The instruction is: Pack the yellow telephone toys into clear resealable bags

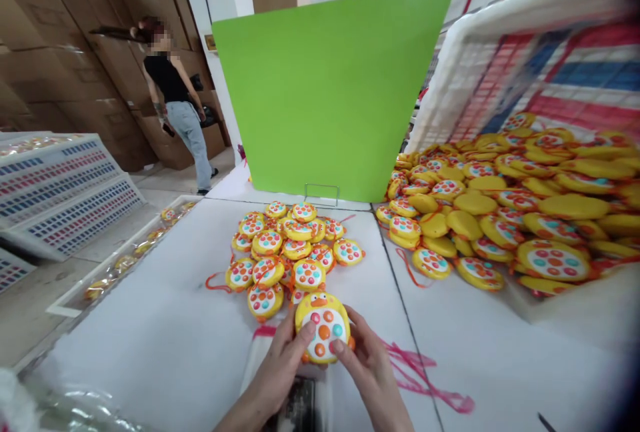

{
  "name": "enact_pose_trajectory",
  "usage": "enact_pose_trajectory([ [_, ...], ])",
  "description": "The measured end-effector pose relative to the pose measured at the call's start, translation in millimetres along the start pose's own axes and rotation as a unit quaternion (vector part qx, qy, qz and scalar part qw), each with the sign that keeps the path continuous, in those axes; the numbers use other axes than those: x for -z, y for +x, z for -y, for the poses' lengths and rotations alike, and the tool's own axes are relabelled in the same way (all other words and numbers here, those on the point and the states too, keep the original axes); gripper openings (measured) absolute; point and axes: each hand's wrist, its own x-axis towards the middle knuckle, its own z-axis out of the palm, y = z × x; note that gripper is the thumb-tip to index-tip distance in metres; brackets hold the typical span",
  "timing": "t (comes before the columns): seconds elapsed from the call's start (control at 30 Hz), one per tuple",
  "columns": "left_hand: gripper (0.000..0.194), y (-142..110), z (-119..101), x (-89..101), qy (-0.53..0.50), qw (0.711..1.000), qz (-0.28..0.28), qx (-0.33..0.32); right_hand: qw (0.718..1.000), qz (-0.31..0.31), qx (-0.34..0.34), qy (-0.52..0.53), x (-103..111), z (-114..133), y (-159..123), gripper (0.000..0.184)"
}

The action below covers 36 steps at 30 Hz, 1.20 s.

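Between my two hands is a round yellow duck-faced toy (324, 309) with colored round buttons on a white belly. My left hand (290, 352) grips its left side, thumb on the buttons. My right hand (365, 352) closes on the right side, its thumb near the lower right button. Just beyond lies a pile of similar duck toys (267, 241) on the white table (165, 325), some with orange cords. Below my hands, partly hidden, sits a white tray (255, 359) with something dark in it.
A green board (330, 99) stands behind the pile. At right, a tipped white basket (450, 79) spills many more duck toys (475, 202). Pink ribbon (430, 379) lies right of my hands. Left are perforated crates (75, 185), cardboard boxes (75, 72) and a person (175, 92) standing.
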Motion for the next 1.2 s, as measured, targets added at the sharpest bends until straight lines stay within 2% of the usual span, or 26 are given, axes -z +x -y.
enact_pose_trajectory([
  [0.13, 0.063, -3.3, 6.3, 11.7, 0.11, 0.994, -0.012, 0.019, 0.999, 0.029, -0.032, 0.011, 6.2, 13.2, 1.1, 0.04],
  [0.27, 0.062, -7.9, 7.1, 10.2, 0.169, 0.985, 0.015, 0.016, 0.997, 0.056, -0.042, -0.024, 9.1, 10.1, 2.6, 0.036],
  [0.37, 0.06, -10.8, 6.8, 2.2, 0.178, 0.983, 0.035, -0.019, 0.998, 0.015, -0.018, -0.057, 11.6, -4.8, -4.2, 0.038],
  [0.43, 0.058, -11.4, 8.4, -1.4, 0.169, 0.984, 0.046, -0.026, 0.997, -0.022, -0.025, -0.063, 15.8, -15.2, -9.9, 0.042],
  [0.53, 0.064, -10.5, 13.3, -1.3, 0.182, 0.981, 0.071, -0.022, 0.996, -0.016, -0.069, -0.061, 23.4, -24.3, -13.5, 0.046],
  [0.63, 0.075, -9.1, 16.7, 0.4, 0.177, 0.979, 0.097, -0.004, 0.996, -0.018, -0.07, -0.048, 25.2, -25.8, -9.8, 0.045],
  [0.7, 0.073, -8.3, 16.0, -0.2, 0.206, 0.975, 0.078, 0.003, 0.997, -0.017, -0.062, -0.039, 21.8, -24.3, -6.1, 0.041],
  [0.8, 0.064, -7.5, 12.9, -0.1, 0.273, 0.961, 0.038, -0.014, 0.996, 0.024, -0.077, -0.037, 16.0, -18.7, -2.1, 0.036],
  [0.87, 0.064, -8.2, 12.9, 6.1, 0.266, 0.962, 0.054, -0.031, 0.993, 0.052, -0.092, -0.052, 17.0, -12.7, 1.5, 0.034],
  [0.93, 0.068, -11.0, 16.6, 20.0, 0.28, 0.957, 0.053, -0.054, 0.99, 0.063, -0.091, -0.089, 24.8, -6.5, 10.3, 0.034],
  [1.0, 0.062, -15.5, 24.7, 39.9, 0.36, 0.928, 0.021, -0.091, 0.987, 0.036, -0.076, -0.134, 39.2, -3.1, 27.8, 0.036],
  [1.07, 0.041, -20.3, 36.4, 60.6, 0.465, 0.875, -0.002, -0.133, 0.982, -0.034, -0.052, -0.177, 57.5, -5.2, 54.6, 0.038],
  [1.13, 0.027, -23.3, 49.8, 76.3, 0.543, 0.822, 0.004, -0.17, 0.968, -0.113, -0.024, -0.22, 75.8, -12.2, 86.5, 0.044],
  [1.2, 0.029, -23.5, 62.3, 84.0, 0.595, 0.778, 0.017, -0.201, 0.957, -0.158, -0.009, -0.245, 90.2, -20.1, 115.8, 0.051],
])
